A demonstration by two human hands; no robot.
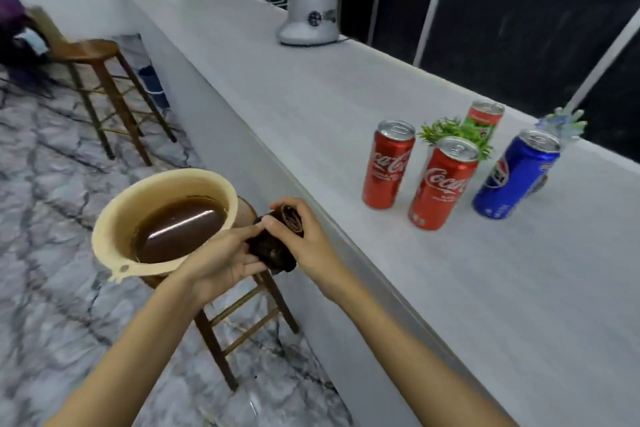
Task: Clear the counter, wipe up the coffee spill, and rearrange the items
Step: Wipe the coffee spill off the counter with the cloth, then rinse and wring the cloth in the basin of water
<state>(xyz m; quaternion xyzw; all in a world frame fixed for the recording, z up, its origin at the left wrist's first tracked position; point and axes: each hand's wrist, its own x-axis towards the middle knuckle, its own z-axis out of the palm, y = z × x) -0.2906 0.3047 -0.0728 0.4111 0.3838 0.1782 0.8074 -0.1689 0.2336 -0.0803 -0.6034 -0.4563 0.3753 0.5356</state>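
Observation:
Both hands grip a dark, coffee-soaked cloth, rolled tight, just off the counter's front edge. My left hand holds its lower end, my right hand its upper end. To their left a cream basin of brown liquid rests on a wooden stool. On the pale grey counter stand two red Coca-Cola cans, a blue Pepsi can and a red-and-green can behind a small green plant.
A tall silver appliance stands farther back on the counter. A bluish plant sits behind the Pepsi can. A second wooden stool stands on the marble floor at the left, with a person in dark clothes beside it.

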